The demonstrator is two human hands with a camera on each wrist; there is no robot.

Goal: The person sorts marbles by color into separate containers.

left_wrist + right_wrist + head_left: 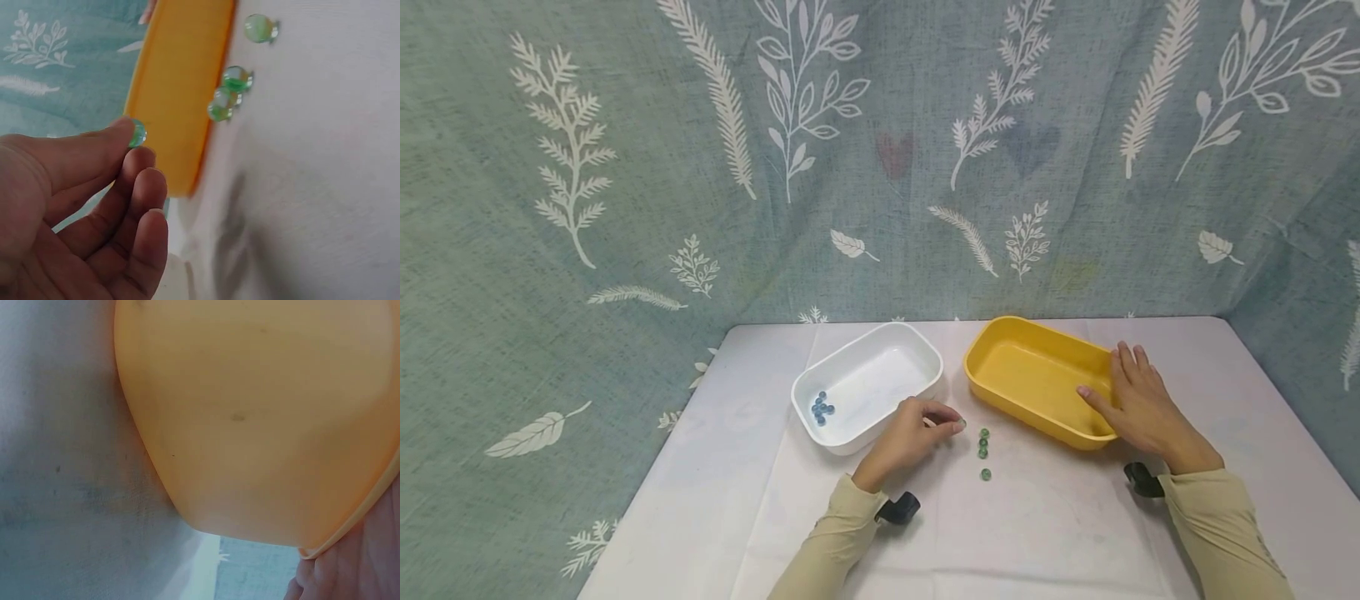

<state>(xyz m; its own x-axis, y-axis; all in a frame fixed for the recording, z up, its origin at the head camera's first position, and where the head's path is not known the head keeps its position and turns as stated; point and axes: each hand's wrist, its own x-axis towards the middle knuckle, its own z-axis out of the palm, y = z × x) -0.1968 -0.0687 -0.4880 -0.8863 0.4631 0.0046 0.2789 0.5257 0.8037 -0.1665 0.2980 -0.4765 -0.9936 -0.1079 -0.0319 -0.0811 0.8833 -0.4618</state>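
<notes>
My left hand (912, 435) is above the table between the two trays, pinching a green glass marble (138, 134) between thumb and forefinger. Several more green marbles (983, 443) lie on the cloth in a short row just right of it, one a little apart toward the front. My right hand (1156, 417) rests on the right end of a yellow tray (1037, 377), fingers straight and thumb over the rim; the right wrist view shows the tray's outer wall close up. A white tray (883, 375) behind my left hand holds several blue marbles (822, 408) in its left end.
White cloth (1037, 533) covers the table. A patterned green-blue fabric (880, 250) hangs behind the table's back edge and along its sides. Black wrist devices (898, 508) sit under both forearms.
</notes>
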